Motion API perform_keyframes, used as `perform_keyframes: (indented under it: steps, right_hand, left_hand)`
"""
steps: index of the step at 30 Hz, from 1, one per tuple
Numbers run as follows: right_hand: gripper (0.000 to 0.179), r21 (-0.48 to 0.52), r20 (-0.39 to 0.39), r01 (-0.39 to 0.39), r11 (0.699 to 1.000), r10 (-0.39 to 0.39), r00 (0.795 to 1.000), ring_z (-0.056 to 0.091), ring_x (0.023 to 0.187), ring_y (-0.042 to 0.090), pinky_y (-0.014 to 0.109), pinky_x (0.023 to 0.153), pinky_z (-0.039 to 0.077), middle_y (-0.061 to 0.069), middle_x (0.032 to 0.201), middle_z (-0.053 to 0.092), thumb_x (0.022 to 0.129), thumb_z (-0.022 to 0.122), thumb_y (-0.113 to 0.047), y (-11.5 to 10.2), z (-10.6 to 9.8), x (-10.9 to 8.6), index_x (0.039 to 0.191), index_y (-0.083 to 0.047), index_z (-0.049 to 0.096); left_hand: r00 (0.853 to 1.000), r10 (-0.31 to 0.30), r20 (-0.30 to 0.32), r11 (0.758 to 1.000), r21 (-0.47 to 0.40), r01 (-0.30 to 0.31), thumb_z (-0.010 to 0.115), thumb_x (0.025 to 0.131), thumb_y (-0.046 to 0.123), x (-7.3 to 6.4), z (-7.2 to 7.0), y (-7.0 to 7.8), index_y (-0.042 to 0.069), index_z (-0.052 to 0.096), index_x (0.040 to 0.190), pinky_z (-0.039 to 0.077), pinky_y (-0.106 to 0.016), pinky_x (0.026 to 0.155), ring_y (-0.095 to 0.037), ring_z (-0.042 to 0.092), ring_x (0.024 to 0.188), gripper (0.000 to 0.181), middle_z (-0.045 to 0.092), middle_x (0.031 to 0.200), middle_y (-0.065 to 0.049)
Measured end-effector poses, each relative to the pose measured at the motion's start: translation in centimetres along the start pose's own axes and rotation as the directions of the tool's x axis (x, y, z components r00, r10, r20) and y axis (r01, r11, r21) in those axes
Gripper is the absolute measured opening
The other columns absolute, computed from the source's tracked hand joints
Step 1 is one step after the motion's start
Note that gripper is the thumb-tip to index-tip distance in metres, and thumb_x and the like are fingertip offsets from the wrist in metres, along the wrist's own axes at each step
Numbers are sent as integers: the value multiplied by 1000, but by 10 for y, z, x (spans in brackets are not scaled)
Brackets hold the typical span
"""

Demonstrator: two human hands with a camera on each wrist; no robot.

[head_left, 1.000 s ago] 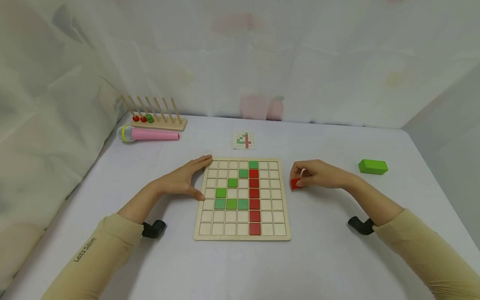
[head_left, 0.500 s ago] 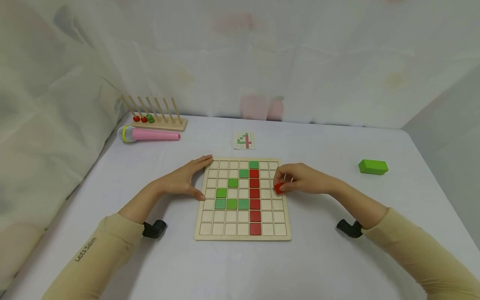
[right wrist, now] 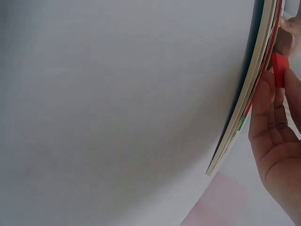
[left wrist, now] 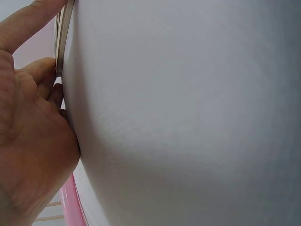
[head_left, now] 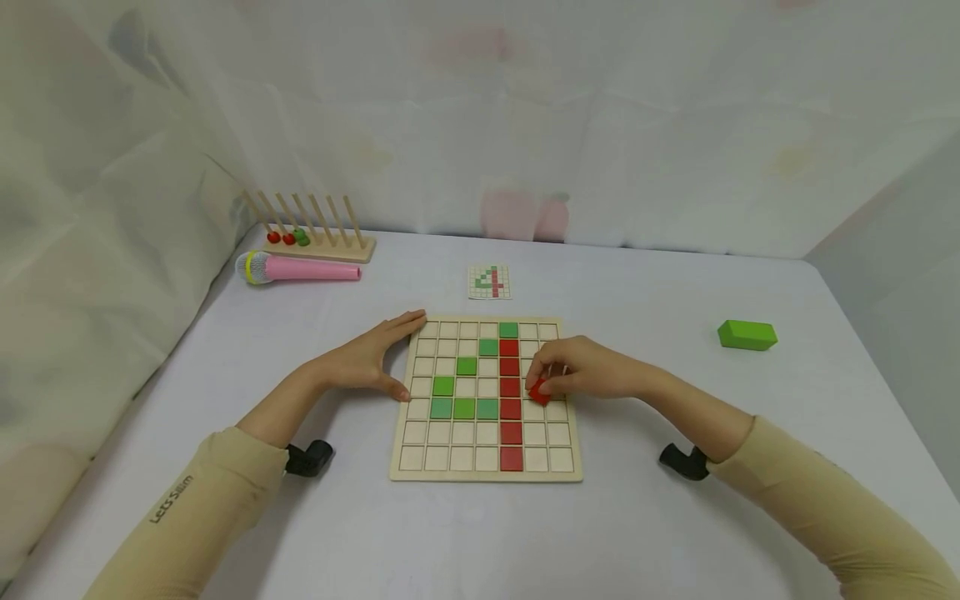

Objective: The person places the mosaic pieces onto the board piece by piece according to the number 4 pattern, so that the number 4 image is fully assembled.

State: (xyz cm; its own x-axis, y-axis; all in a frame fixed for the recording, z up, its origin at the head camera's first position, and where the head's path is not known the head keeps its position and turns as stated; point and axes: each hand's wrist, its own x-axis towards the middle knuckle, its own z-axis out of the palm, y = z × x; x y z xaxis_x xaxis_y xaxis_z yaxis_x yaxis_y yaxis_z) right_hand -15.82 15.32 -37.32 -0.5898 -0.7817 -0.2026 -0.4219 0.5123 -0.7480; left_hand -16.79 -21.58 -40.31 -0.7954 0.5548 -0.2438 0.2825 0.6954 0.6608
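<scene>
A wooden grid board [head_left: 486, 477] lies flat in the middle of the head view. Several red tiles [head_left: 511, 432] fill most of one column, and green tiles [head_left: 464, 408] form a slanted line and a row left of it. My left hand [head_left: 362, 357], thumb and fingers spread, touches the board's left edge. Between thumb and fingers my right hand [head_left: 588, 367] pinches a red square tile [head_left: 539, 392]. That tile is tilted over the cells just right of the red column. In the right wrist view the pinched tile [right wrist: 280, 70] shows against the board's edge [right wrist: 235, 115].
Behind the board lies a small pattern card [head_left: 490, 282] with a green and red figure. A pink toy microphone [head_left: 311, 268] and a peg rack [head_left: 348, 248] with red and green beads stand back left. A green block [head_left: 747, 335] lies at right.
My right hand has moved left with the red tile, from beside the board to over its right columns. My left hand and the board have stayed in place.
</scene>
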Motion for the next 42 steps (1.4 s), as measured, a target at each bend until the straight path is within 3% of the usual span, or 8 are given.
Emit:
perform_keyframes:
  steps: [8,14,24,42]
  right_hand:
    - [14,-3,-16,-30,1000,30,999,58,82,11,20,74,49,-2,87,66,91,71,-14,-7,5,4,104,-13,68]
    - [13,-7,-29,-51,999,51,998,61,77,8,20,73,52,-2,83,69,87,75,-15,-8,9,6,96,-11,66]
    - [9,-50,-41,-12,999,10,999,63,74,2,19,71,55,-5,83,73,85,78,-17,-8,14,7,92,-15,74]
    - [9,-78,-70,-2,997,-3,998,61,71,1,18,68,54,-8,81,73,82,80,-16,-8,18,9,89,-15,75]
  left_hand:
    - [1000,6,-3,1000,3,-6,90,66,38,0,0,0,12,17,160,10,-65,122,-37,4,157,122,9,169,-7]
    - [1000,10,-3,1000,-2,-10,90,65,39,-1,0,1,11,17,159,11,-65,122,-37,4,156,122,9,169,-8]
    - [1000,15,-2,1000,-1,-15,90,66,38,-1,0,0,11,17,159,11,-65,121,-38,4,156,122,9,169,-9]
    - [1000,22,-1,1000,-6,-22,90,66,39,1,0,-2,10,17,159,11,-66,121,-38,5,156,122,9,169,-9]
